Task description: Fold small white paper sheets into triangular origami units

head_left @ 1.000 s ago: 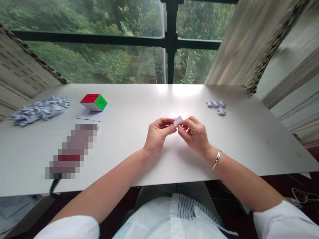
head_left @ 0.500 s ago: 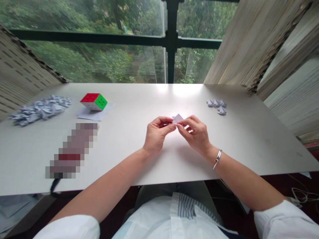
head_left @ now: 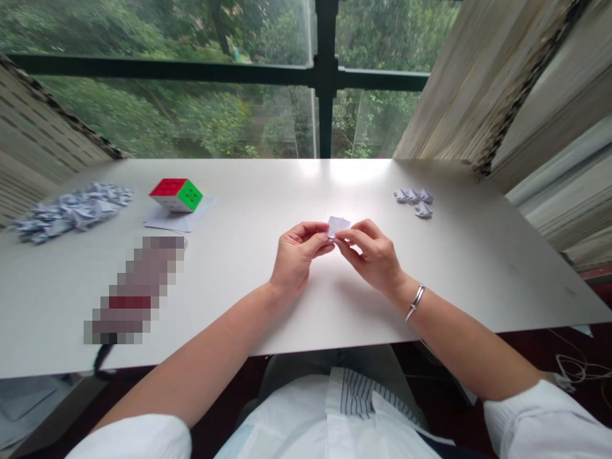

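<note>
A small piece of folded white paper (head_left: 339, 224) is held above the middle of the white table (head_left: 229, 268). My left hand (head_left: 297, 254) pinches its left edge between thumb and fingers. On the other side, my right hand (head_left: 373, 254) grips the lower right edge with thumb and index finger. Part of the paper is hidden behind my fingertips. Several small folded paper pieces (head_left: 414, 197) lie to the right, beyond my right hand.
On the far left is a heap of folded paper pieces (head_left: 76, 211). A puzzle cube (head_left: 176, 194) sits on white paper sheets (head_left: 191, 222). Nearer lies a pixelated long object (head_left: 138, 290) with a black strap (head_left: 100, 360). A window and curtains (head_left: 444, 89) border the table.
The paper between my fingers has turned: its pointed top now shows as a squarer, flatter face. Both hands stay pinched on it, and the whole view has shifted slightly.
</note>
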A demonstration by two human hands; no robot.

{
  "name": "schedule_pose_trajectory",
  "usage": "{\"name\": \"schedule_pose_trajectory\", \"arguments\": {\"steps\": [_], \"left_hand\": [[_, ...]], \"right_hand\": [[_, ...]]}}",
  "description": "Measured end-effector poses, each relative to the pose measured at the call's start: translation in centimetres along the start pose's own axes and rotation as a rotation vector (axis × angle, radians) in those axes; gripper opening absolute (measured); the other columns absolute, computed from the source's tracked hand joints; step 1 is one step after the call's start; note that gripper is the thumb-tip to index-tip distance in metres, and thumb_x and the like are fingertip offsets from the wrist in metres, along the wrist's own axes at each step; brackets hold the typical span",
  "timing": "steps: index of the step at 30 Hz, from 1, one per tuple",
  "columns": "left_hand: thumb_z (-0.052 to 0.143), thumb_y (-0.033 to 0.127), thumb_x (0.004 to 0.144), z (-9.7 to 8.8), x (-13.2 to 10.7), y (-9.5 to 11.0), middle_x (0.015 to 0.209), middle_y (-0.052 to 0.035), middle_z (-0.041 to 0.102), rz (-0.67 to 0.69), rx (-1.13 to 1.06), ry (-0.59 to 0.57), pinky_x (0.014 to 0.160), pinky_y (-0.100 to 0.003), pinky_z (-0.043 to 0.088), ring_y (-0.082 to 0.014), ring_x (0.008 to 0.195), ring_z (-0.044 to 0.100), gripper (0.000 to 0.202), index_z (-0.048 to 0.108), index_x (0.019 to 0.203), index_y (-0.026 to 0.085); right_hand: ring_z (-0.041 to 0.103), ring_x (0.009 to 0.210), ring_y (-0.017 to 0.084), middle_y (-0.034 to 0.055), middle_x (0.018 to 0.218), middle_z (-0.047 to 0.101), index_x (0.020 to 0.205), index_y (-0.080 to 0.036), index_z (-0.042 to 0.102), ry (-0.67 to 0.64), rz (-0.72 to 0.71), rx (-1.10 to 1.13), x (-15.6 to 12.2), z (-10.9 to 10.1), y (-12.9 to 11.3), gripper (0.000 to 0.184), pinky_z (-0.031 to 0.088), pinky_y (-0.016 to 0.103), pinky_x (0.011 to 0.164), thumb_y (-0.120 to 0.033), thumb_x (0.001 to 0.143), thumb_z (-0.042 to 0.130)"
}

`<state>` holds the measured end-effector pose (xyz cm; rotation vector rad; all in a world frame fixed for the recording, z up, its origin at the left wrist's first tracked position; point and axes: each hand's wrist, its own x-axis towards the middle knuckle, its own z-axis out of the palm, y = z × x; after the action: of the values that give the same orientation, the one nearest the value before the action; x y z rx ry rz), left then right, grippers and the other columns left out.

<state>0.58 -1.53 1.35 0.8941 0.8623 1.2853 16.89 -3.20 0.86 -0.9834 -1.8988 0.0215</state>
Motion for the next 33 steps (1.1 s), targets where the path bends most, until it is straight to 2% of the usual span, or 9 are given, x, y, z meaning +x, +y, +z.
{"name": "schedule_pose_trajectory", "arguments": {"steps": [3,9,16,27,33], "left_hand": [[0.081,0.025,0.069,-0.03,-0.01,-0.15,0.082,-0.0026,0.073,0.033,0.027,-0.023,0.082,-0.032,0.057,-0.0133,0.075,0.068,0.02,0.074,0.085,0.016],[0.087,0.025,0.062,0.0,-0.24,-0.51,0.09,-0.0049,0.075,0.111,0.142,-0.015,0.086,-0.032,0.054,-0.0178,0.085,0.069,0.027,0.076,0.086,0.018],[0.087,0.027,0.062,0.1,-0.48,-0.55,0.087,-0.0053,0.075,0.133,0.185,-0.008,0.086,-0.034,0.055,-0.019,0.084,0.069,0.025,0.077,0.083,0.018],[0.087,0.025,0.062,0.24,-0.36,-0.48,0.082,-0.0038,0.074,0.112,0.093,0.015,0.082,-0.033,0.054,-0.0152,0.076,0.067,0.02,0.076,0.077,0.017],[0.086,0.025,0.062,0.32,-0.28,-0.38,0.077,-0.002,0.072,0.088,0.059,0.023,0.08,-0.033,0.055,-0.0144,0.074,0.067,0.02,0.074,0.076,0.018]], "right_hand": [[0.061,0.073,0.013,0.0037,0.086,0.058,0.1,-0.022,0.068,0.006,-0.015,-0.014,0.05,-0.09,0.03,0.012,0.054,0.026,0.066,-0.021,0.094,0.056],[0.06,0.068,0.011,0.003,0.084,0.057,0.093,-0.021,0.067,0.005,0.081,0.034,0.09,-0.15,-0.24,0.009,0.053,0.024,0.061,-0.023,0.093,0.058],[0.06,0.068,0.012,0.0023,0.081,0.057,0.085,-0.02,0.064,0.018,0.164,0.076,0.22,-0.06,-0.34,0.011,0.053,0.025,0.061,-0.024,0.092,0.057],[0.052,0.058,0.009,-0.001,0.07,0.056,0.07,-0.019,0.062,0.041,0.394,0.267,0.71,0.44,-0.75,0.016,0.047,0.024,0.057,-0.024,0.085,0.064],[0.056,0.061,0.01,0.0001,0.073,0.061,0.071,-0.018,0.062,0.029,0.535,0.401,0.62,0.62,-0.74,0.019,0.049,0.024,0.057,-0.032,0.084,0.066]]}}
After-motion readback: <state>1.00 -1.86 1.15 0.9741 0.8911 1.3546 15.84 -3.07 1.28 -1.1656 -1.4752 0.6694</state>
